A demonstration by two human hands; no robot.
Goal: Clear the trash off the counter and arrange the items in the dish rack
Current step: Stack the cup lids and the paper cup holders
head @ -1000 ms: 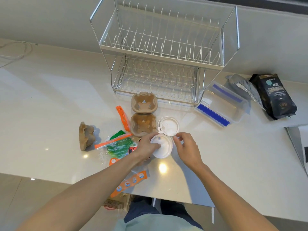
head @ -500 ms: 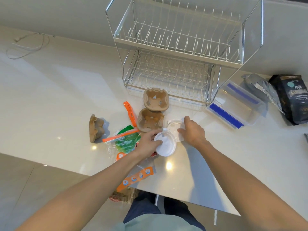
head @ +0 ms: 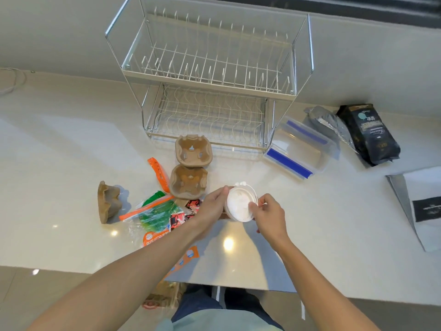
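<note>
Two white plastic cup lids (head: 238,204) are stacked together in front of me, just above the counter. My left hand (head: 212,209) grips their left edge and my right hand (head: 269,213) pinches their right edge. A two-tier wire dish rack (head: 210,75) stands at the back with nothing in it. Two joined brown pulp cup holders (head: 191,168) lie before the rack, and a third pulp piece (head: 107,201) lies on its side to the left. Orange and green plastic wrappers (head: 155,211) lie under my left forearm.
A clear food container with blue clips (head: 298,149) lies right of the rack. A silver foil bag (head: 327,120) and a black coffee bag (head: 367,132) lie farther right, a white paper bag (head: 422,201) at the right edge. The counter's front edge (head: 71,266) runs below my arms.
My right hand took the second lid from the counter and brought it against the lid in my left hand. Both hands have lifted slightly with the lids.
</note>
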